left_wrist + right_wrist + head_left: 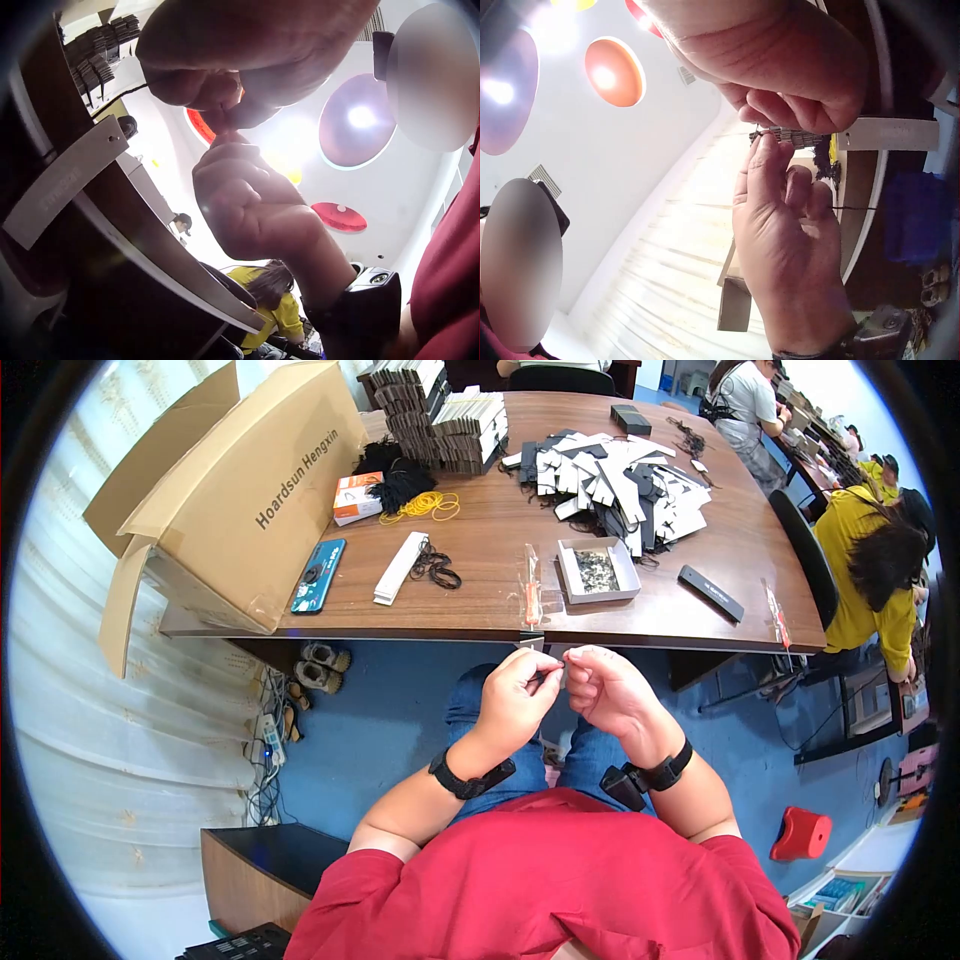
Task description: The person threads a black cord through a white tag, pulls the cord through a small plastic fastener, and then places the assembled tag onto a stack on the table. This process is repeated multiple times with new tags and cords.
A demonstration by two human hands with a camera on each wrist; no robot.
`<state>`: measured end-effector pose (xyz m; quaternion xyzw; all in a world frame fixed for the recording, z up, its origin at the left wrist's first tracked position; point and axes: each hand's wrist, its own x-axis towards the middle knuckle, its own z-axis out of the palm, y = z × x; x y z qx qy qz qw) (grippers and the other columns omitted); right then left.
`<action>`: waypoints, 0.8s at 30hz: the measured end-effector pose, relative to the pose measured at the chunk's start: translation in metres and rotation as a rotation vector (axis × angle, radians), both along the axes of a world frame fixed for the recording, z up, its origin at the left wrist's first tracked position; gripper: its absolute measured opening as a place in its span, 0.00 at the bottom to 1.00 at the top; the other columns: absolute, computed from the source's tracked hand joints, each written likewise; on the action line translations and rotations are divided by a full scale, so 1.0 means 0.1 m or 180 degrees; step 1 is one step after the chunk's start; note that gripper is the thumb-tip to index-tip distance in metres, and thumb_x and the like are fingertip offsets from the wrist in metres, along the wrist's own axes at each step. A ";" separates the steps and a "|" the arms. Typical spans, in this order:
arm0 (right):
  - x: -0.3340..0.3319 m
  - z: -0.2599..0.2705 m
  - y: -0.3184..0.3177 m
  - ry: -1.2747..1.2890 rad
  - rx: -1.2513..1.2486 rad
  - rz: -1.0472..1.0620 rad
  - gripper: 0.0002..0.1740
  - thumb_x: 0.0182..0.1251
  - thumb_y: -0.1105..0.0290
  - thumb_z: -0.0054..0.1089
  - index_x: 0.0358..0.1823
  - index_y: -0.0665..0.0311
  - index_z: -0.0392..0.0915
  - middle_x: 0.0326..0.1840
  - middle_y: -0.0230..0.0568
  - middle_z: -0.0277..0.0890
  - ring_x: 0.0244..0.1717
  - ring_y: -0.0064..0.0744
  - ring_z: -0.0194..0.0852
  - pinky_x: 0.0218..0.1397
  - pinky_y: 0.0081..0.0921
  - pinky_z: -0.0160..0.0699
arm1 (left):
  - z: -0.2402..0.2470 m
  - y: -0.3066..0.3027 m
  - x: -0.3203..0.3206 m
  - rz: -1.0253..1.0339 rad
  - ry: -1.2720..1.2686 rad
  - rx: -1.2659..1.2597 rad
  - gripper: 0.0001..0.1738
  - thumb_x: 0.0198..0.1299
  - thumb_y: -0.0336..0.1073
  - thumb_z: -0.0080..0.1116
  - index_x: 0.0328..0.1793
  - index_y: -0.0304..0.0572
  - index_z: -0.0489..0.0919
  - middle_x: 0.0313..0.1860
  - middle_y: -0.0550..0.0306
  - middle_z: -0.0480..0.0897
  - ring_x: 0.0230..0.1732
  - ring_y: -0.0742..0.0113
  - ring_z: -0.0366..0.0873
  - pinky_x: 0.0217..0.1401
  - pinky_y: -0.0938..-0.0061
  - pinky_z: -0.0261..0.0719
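My left hand (515, 698) pinches a dark cord (133, 91) between thumb and fingers, held in front of the table's near edge. A pale hang tag (71, 180) with a small hole and faint printing stands out beside the hands in both wrist views. My right hand (612, 688) has its fingers curled, with thumb and forefinger pinching a small thin piece (757, 128) right at the left fingertips. What kind of piece it is, I cannot tell. Both hands meet fingertip to fingertip above my lap.
On the table (480, 540) lie a heap of black and white tags (625, 485), a white box of small metal pieces (598, 572), a white strip (402, 568), a phone (320, 575) and stacked tags (470, 430). A big carton (250, 490) stands left. Other people work at right.
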<state>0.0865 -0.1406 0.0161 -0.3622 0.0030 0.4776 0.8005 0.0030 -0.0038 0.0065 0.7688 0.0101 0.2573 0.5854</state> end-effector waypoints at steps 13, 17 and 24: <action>-0.02 0.02 -0.01 0.0096 -0.0029 0.0071 0.08 0.63 0.65 0.59 0.27 0.55 0.74 0.18 0.22 0.65 0.17 0.16 0.54 0.21 0.15 0.52 | 0.03 0.00 0.00 0.0111 -0.0179 0.0205 0.05 0.54 0.21 0.59 0.37 0.35 0.80 0.31 0.62 0.75 0.25 0.81 0.65 0.25 0.85 0.62; -0.05 0.04 -0.01 0.0126 -0.0049 0.0055 0.07 0.64 0.65 0.58 0.27 0.55 0.74 0.18 0.22 0.65 0.17 0.15 0.54 0.21 0.15 0.52 | 0.03 0.01 0.00 0.0064 -0.0127 0.0049 0.05 0.54 0.21 0.59 0.37 0.35 0.80 0.31 0.63 0.75 0.25 0.82 0.65 0.26 0.86 0.62; -0.07 0.04 0.03 0.0189 0.0051 0.0018 0.07 0.65 0.65 0.58 0.29 0.56 0.75 0.19 0.21 0.64 0.18 0.14 0.53 0.21 0.15 0.51 | -0.09 0.04 0.02 -0.0091 -0.0041 -0.0238 0.05 0.57 0.21 0.58 0.40 0.34 0.79 0.34 0.65 0.76 0.30 0.83 0.69 0.31 0.86 0.68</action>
